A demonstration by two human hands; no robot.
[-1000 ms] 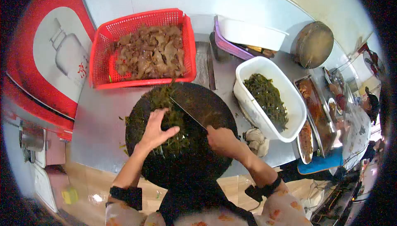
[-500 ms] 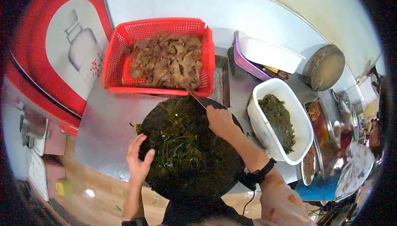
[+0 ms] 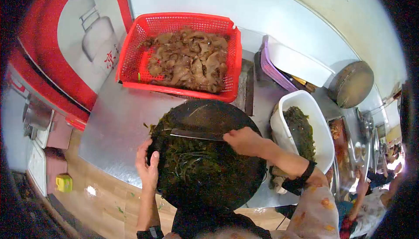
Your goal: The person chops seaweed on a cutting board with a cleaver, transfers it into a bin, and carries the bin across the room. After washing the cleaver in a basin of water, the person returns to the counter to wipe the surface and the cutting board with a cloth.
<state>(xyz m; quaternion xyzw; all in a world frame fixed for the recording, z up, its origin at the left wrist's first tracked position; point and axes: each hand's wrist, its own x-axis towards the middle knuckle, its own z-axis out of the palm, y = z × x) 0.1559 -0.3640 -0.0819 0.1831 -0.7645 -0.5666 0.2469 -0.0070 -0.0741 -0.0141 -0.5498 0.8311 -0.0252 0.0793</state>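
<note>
Your right hand (image 3: 244,140) is clenched on the handle of a broad steel cleaver (image 3: 196,134), its blade lying across a heap of dark green wet seaweed (image 3: 192,164) on the round dark chopping board (image 3: 209,114). Your left hand (image 3: 148,169), fingers spread and grasping nothing, cups the board's near-left edge on the steel worktop (image 3: 113,129). Expect limp, slippery strands; gather them as a bunch. A red plastic basket (image 3: 131,60) stands behind.

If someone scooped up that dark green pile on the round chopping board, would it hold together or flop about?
Probably floppy: the greens lie in limp, tangled strands across the chopping board. They look glossy and wet, so likely slippery, and strands may dangle or slide off. The pile seems light for its bulk; the knife in the right hand appears to rest across it.
</note>
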